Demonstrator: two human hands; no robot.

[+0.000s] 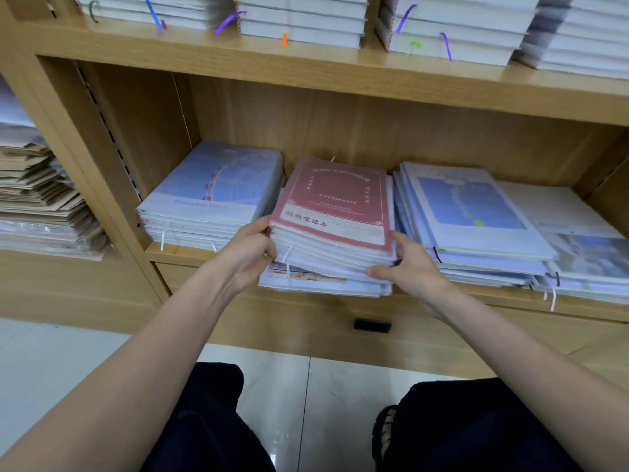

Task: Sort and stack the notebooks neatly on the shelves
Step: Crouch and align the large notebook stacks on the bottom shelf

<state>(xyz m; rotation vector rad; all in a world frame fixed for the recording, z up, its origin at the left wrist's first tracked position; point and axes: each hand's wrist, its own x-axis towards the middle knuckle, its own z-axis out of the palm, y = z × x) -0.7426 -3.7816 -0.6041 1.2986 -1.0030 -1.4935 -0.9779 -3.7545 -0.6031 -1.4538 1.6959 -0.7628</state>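
2 hands, L hand (250, 248) + R hand (413, 267), both gripping red-topped notebook stack (335, 212); 4 stacks on shelf (190, 253).

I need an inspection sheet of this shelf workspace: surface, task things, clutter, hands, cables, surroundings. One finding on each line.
Surface: wooden shelf, holding several notebook stacks.
Job's things: red-covered stack in the middle, sitting crooked, its lowest books jutting past the shelf edge; ferris-wheel stack on its left; blue-cover stack on its right.
Clutter: brown paper pile in the left bay.
Hands: left hand grips the red-covered stack's left front corner; right hand holds its right front corner.
Cables: nothing seen.
Surroundings: upper shelf stacks with coloured ribbons; drawer handle below; tiled floor.
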